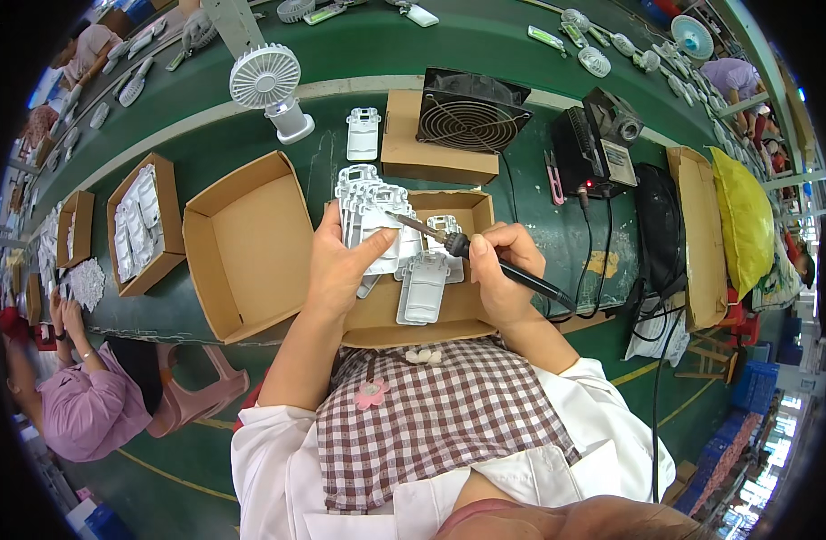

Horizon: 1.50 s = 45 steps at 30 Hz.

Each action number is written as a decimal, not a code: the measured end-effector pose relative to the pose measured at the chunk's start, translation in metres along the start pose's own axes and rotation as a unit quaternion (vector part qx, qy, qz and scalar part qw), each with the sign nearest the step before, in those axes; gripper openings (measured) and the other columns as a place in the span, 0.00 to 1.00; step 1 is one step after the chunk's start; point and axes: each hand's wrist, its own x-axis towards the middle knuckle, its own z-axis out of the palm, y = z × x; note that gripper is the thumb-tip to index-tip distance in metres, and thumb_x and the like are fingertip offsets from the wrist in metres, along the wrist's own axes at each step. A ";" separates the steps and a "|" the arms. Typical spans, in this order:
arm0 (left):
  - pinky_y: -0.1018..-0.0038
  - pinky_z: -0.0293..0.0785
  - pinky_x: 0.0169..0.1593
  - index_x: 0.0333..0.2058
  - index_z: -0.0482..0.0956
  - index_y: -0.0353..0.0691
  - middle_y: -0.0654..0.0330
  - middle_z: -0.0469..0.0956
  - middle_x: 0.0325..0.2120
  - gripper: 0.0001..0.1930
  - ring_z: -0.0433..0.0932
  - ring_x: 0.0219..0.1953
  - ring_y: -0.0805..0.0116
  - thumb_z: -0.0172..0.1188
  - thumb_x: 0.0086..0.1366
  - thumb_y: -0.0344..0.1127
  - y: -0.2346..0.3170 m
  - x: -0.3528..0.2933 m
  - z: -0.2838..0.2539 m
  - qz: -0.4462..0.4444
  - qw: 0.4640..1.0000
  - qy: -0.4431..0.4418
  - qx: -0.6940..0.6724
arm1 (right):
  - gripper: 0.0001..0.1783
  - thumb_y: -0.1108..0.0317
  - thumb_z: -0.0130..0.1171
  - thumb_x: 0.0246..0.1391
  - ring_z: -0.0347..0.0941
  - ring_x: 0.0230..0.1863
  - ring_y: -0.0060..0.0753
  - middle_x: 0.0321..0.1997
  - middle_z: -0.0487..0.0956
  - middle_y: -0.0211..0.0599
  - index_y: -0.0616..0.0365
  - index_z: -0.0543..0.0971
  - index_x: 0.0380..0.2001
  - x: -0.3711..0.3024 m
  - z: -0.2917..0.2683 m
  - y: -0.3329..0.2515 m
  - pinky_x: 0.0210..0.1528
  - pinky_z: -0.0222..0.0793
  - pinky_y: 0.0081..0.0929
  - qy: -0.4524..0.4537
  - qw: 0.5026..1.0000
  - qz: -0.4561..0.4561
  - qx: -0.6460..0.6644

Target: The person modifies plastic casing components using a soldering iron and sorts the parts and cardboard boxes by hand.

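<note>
My left hand (344, 261) is closed around a stack of white plastic housings (363, 200), its thumb pressed across the top piece. In my right hand (512, 270) is a soldering iron (462, 245) with a black handle, gripped like a pen. Its metal tip points left and meets or hovers just over the top housing; I cannot tell which. Beneath both hands, more loose white housings (423, 290) lie in a shallow cardboard box (368, 326). One separate housing (363, 135) rests on the green bench beyond the stack.
An open cardboard box (251, 247) stands left of my hands; a box of white parts (152, 225) is farther left. Ahead are a small white fan (267, 81) and a black fan (471, 112). At right sit pink-handled tweezers (554, 178) and a black soldering station (588, 153) with cables.
</note>
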 end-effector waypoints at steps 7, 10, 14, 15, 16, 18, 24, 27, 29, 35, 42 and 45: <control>0.77 0.75 0.41 0.44 0.67 0.35 0.58 0.76 0.37 0.19 0.77 0.37 0.74 0.64 0.55 0.25 0.001 -0.001 0.000 -0.006 1.000 0.002 -0.005 | 0.07 0.72 0.59 0.54 0.66 0.23 0.12 0.24 0.73 0.29 0.61 0.70 0.27 0.000 0.001 -0.002 0.25 0.62 0.13 -0.003 1.000 0.007 0.003; 0.77 0.75 0.41 0.44 0.67 0.35 0.58 0.76 0.37 0.19 0.77 0.37 0.74 0.63 0.55 0.25 0.000 -0.001 0.000 -0.003 1.000 0.002 -0.003 | 0.07 0.72 0.58 0.54 0.65 0.23 0.12 0.23 0.73 0.29 0.61 0.70 0.27 -0.001 0.001 0.000 0.24 0.61 0.13 0.006 1.000 -0.007 0.001; 0.77 0.75 0.41 0.44 0.67 0.35 0.58 0.76 0.37 0.19 0.77 0.37 0.74 0.63 0.55 0.25 0.001 -0.001 0.000 -0.006 1.000 -0.003 -0.001 | 0.07 0.72 0.57 0.55 0.63 0.22 0.12 0.23 0.72 0.29 0.60 0.70 0.27 -0.002 -0.002 0.002 0.23 0.59 0.13 0.017 1.000 -0.012 0.018; 0.77 0.75 0.41 0.44 0.67 0.35 0.58 0.76 0.37 0.19 0.77 0.37 0.74 0.63 0.54 0.25 0.001 -0.001 0.000 -0.007 1.000 -0.005 0.000 | 0.07 0.72 0.57 0.55 0.63 0.22 0.12 0.23 0.72 0.29 0.60 0.70 0.27 -0.002 -0.002 0.002 0.22 0.58 0.13 0.018 1.000 -0.007 0.023; 0.77 0.75 0.41 0.44 0.67 0.35 0.58 0.76 0.37 0.19 0.77 0.37 0.74 0.63 0.54 0.25 0.000 -0.001 0.000 -0.007 1.000 -0.005 0.000 | 0.07 0.72 0.57 0.55 0.62 0.21 0.11 0.23 0.72 0.29 0.60 0.70 0.27 -0.002 -0.002 0.002 0.22 0.57 0.13 0.019 0.999 -0.002 0.029; 0.77 0.75 0.41 0.45 0.68 0.35 0.59 0.76 0.37 0.20 0.77 0.37 0.74 0.64 0.54 0.25 -0.001 -0.001 -0.001 -0.009 1.000 -0.003 0.017 | 0.07 0.72 0.57 0.55 0.63 0.21 0.11 0.23 0.72 0.29 0.60 0.70 0.27 -0.001 -0.001 0.002 0.22 0.58 0.13 0.013 1.000 -0.006 0.026; 0.76 0.74 0.42 0.46 0.68 0.35 0.59 0.76 0.38 0.21 0.76 0.38 0.73 0.64 0.54 0.26 -0.002 0.000 -0.001 -0.011 1.000 -0.011 0.023 | 0.07 0.73 0.57 0.55 0.64 0.22 0.12 0.23 0.73 0.29 0.61 0.70 0.27 0.001 0.001 0.001 0.23 0.60 0.13 0.004 1.000 -0.005 0.029; 0.76 0.74 0.42 0.46 0.68 0.35 0.59 0.76 0.38 0.21 0.76 0.38 0.73 0.64 0.54 0.25 -0.002 0.000 0.000 -0.014 1.000 -0.012 0.022 | 0.07 0.73 0.57 0.55 0.65 0.23 0.12 0.24 0.73 0.29 0.61 0.70 0.27 0.000 0.001 0.000 0.24 0.61 0.13 0.003 1.000 -0.001 0.026; 0.77 0.74 0.42 0.46 0.68 0.35 0.59 0.76 0.38 0.21 0.76 0.39 0.73 0.63 0.54 0.25 0.000 -0.001 0.000 -0.016 0.999 -0.012 0.028 | 0.07 0.73 0.58 0.55 0.65 0.23 0.12 0.24 0.73 0.29 0.61 0.70 0.27 0.000 0.001 0.000 0.24 0.61 0.13 0.005 1.000 0.002 0.026; 0.77 0.74 0.42 0.46 0.68 0.35 0.59 0.77 0.38 0.20 0.77 0.38 0.73 0.63 0.55 0.25 0.000 -0.002 0.001 -0.014 0.999 -0.008 0.033 | 0.07 0.73 0.58 0.54 0.65 0.23 0.13 0.24 0.73 0.30 0.62 0.70 0.28 0.001 0.003 -0.002 0.24 0.61 0.13 -0.001 1.000 0.010 0.012; 0.77 0.74 0.42 0.47 0.67 0.35 0.59 0.76 0.38 0.22 0.76 0.39 0.73 0.64 0.54 0.25 -0.001 -0.001 0.000 -0.019 0.999 -0.016 0.033 | 0.06 0.75 0.55 0.54 0.62 0.19 0.14 0.21 0.71 0.31 0.61 0.68 0.26 0.001 0.001 0.003 0.21 0.59 0.13 0.009 1.000 -0.012 0.002; 0.76 0.74 0.44 0.50 0.63 0.34 0.58 0.75 0.40 0.27 0.76 0.40 0.72 0.65 0.53 0.27 -0.004 -0.001 -0.003 -0.007 0.999 -0.013 0.041 | 0.06 0.75 0.55 0.55 0.64 0.21 0.14 0.23 0.71 0.31 0.61 0.69 0.28 -0.003 -0.003 0.001 0.23 0.61 0.14 0.014 0.998 -0.023 0.048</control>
